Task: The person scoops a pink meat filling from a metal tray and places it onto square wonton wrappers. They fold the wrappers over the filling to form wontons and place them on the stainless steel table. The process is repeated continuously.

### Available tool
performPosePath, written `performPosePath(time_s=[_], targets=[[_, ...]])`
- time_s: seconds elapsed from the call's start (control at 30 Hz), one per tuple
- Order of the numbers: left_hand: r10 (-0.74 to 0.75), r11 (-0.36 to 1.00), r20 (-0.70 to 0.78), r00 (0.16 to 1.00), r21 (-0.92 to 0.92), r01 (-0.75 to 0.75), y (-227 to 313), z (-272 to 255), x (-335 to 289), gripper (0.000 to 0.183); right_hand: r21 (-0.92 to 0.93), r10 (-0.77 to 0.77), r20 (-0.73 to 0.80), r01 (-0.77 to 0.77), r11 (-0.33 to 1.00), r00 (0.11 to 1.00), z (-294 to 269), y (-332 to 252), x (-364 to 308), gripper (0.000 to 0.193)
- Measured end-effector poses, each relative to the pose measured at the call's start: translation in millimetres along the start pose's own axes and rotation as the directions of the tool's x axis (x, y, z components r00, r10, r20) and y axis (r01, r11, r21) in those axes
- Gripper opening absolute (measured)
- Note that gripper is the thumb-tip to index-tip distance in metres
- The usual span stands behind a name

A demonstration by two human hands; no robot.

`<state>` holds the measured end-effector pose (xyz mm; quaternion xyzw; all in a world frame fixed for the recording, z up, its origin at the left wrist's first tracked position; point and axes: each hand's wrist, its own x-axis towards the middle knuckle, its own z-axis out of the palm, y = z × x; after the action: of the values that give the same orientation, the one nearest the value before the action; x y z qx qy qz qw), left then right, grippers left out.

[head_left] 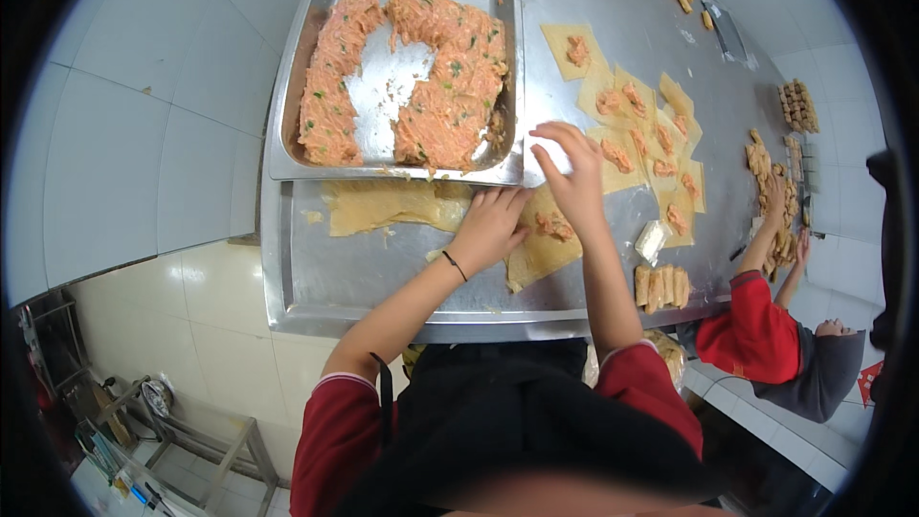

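My left hand (pixel 491 230) lies with its fingers stretched out at the near right corner of a metal tray (pixel 280 139), touching a thin yellow wrapper sheet (pixel 526 266). On that sheet sits a small lump of pink filling (pixel 553 226). My right hand (pixel 578 177) is just right of it, thumb and fingers curled around a small whitish thing (pixel 548 155) whose kind I cannot make out. Orange-pink minced filling (pixel 450 86) with green flecks fills much of the tray. Beside the tray's near edge rests a stack of yellow wrapper sheets (pixel 392 209), partly beneath it.
Several overlapping wrappers with filling (pixel 617 155) spread to the right on the metal table (pixel 661 19). Finished rolls (pixel 661 287) and a white block-like packet (pixel 652 241) stand near the front edge. A co-worker in a red shirt (pixel 766 325) handles rolls (pixel 780 220) at the far right.
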<state>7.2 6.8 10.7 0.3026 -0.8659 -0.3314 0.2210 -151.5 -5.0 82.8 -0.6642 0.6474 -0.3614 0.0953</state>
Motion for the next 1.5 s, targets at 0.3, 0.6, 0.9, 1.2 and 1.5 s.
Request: performPosePath(time_s=[0.3,0.6,0.9,1.2,1.5], targets=[[-0.014,1.000,0.029,0.999,0.000,0.014,-4,3,-1,0.057,-0.568,-0.244,0.245,0.343,0.748,0.938,92,-12,77,0.028],[0.014,1.000,0.019,1.000,-0.009,-0.014,-7,7,-2,0.054,-0.595,-0.275,0.316,0.415,0.688,0.908,90,-23,62,0.008],[0.003,1.000,-0.003,1.000,-0.015,-0.003,-2,3,-2,0.064,-0.532,-0.155,0.315,0.310,0.788,0.936,60,13,116,0.015],[-0.020,1.000,0.036,0.999,-0.018,0.021,-2,0,0,0.061,-0.362,-0.133,0.466,0.326,0.873,0.874,35,16,126,0.013],[-0.038,0.999,0.084,0.996,0.001,0.038,1,-2,1,0.060,0.128,0.261,0.345,-0.321,0.938,0.902,-51,29,-61,0.022]])
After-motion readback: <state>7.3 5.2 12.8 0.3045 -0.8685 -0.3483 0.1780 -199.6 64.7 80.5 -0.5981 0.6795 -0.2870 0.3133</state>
